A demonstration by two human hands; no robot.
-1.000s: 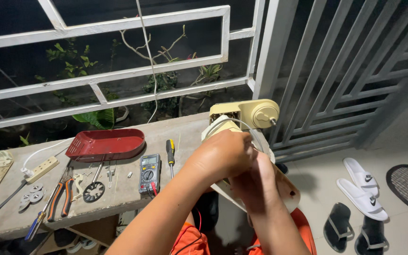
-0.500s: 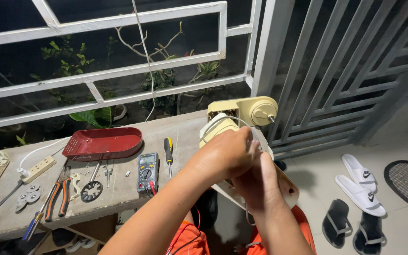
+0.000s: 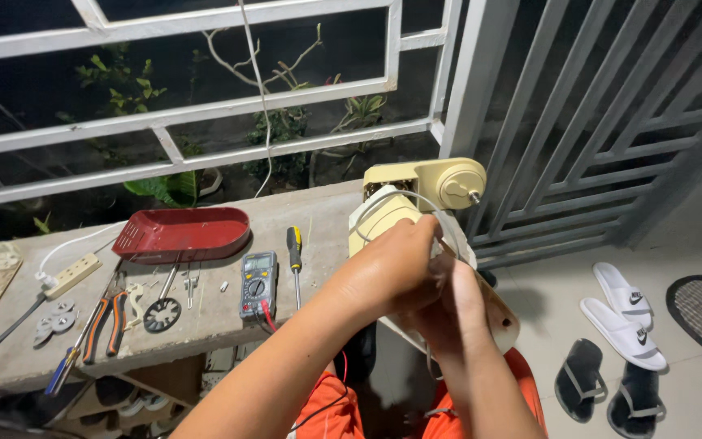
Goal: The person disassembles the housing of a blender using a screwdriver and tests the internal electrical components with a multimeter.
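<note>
Working on the cream fan motor housing [image 3: 416,203], propped at the bench [image 3: 205,325] end beside the multimeter [image 3: 258,283]. Left hand [image 3: 387,272] and right hand [image 3: 457,313] pinched its wiring; I judged careful untangling next.

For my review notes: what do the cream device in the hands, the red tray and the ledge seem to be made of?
Cream fan housing: likely moulded plastic, smooth with a slight sheen and rounded edges; both the left hand and right hand grip it. Red tray: probably glossy plastic, with a slotted end. Ledge: looks like bare concrete, grey, matte and speckled.
</note>
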